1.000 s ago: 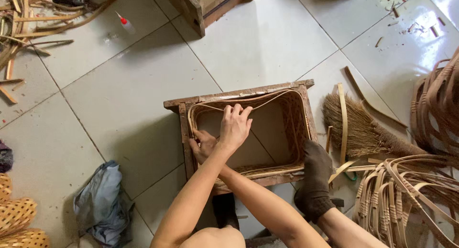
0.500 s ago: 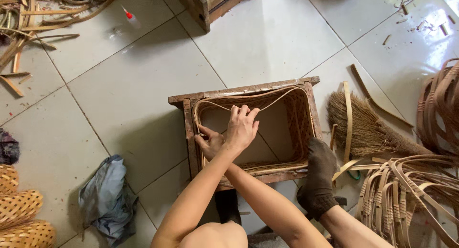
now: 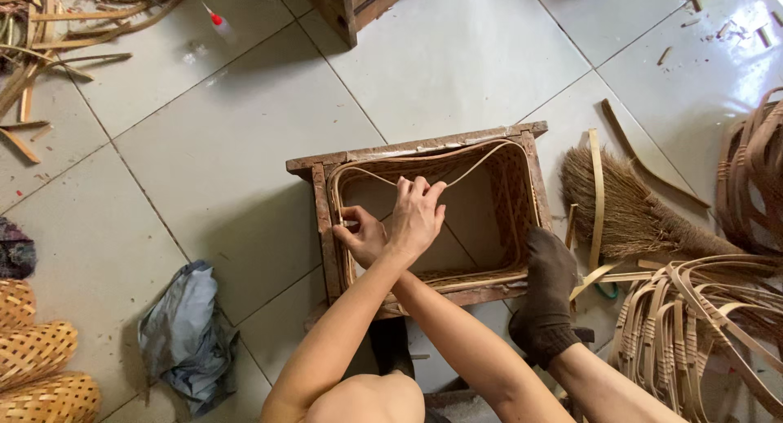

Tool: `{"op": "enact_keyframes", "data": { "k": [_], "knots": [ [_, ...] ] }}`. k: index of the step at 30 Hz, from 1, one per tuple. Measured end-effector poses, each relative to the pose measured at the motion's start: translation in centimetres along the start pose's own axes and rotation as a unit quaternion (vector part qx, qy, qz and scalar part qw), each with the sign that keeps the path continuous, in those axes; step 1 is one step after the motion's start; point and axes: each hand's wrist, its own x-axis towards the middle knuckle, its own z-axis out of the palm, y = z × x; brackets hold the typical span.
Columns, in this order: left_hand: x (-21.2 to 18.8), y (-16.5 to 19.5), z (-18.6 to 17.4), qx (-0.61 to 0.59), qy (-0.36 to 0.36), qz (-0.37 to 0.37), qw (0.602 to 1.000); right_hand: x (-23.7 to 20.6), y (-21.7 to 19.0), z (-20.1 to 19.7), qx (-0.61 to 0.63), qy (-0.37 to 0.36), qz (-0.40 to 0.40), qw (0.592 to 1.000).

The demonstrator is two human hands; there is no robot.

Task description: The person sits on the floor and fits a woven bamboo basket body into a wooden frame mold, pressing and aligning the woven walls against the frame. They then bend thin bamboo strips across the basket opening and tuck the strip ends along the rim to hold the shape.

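Cane strip (image 3: 481,163) running left-right (bowed), pinched by left hand (image 3: 418,219) fingers, right hand (image 3: 363,237) gripping too

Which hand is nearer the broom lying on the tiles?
The left hand, though its arm crosses over: it sits inside the wooden frame, on the broom's side. The right hand is farther off, at the frame's opposite wall.

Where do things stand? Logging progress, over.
Left hand pinching cane strip. Right hand on woven basket rim inside wooden frame. Nothing blocking.
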Motion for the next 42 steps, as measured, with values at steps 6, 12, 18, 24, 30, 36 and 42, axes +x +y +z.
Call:
{"op": "enact_keyframes", "data": {
  "k": [6,12,18,24,30,36,42],
  "knots": [
    [0.2,-0.6,0.2,-0.006,-0.02,-0.019,1.0,-0.1,-0.6,0.2,0.038,-0.009,0.001,0.999],
    [0.3,-1.0,0.5,0.001,-0.012,-0.012,1.0,0.0,-0.1,0.6,0.124,-0.013,0.06,0.99],
    [1.0,-1.3,0.9,0.091,0.039,-0.008,0.995,0.3,0.2,-2.1,-0.055,-0.112,-0.061,0.99],
    [1.8,-2.1,1.3,0.151,0.016,0.028,0.988,1.1,-0.9,-23.1,-0.462,-0.294,-0.12,0.828],
    [1.7,-2.2,1.7,0.153,0.019,0.047,0.987,-1.0,-1.9,-34.4,-0.493,0.044,0.107,0.862],
    [2.0,-2.1,1.4,0.156,0.019,0.049,0.986,-2.2,-0.1,-30.9,-0.548,0.127,0.117,0.818],
    [2.4,-1.6,0.5,0.129,0.02,0.053,0.99,-2.2,0.7,-29.5,-0.587,0.158,0.063,0.791]
  ]
}}
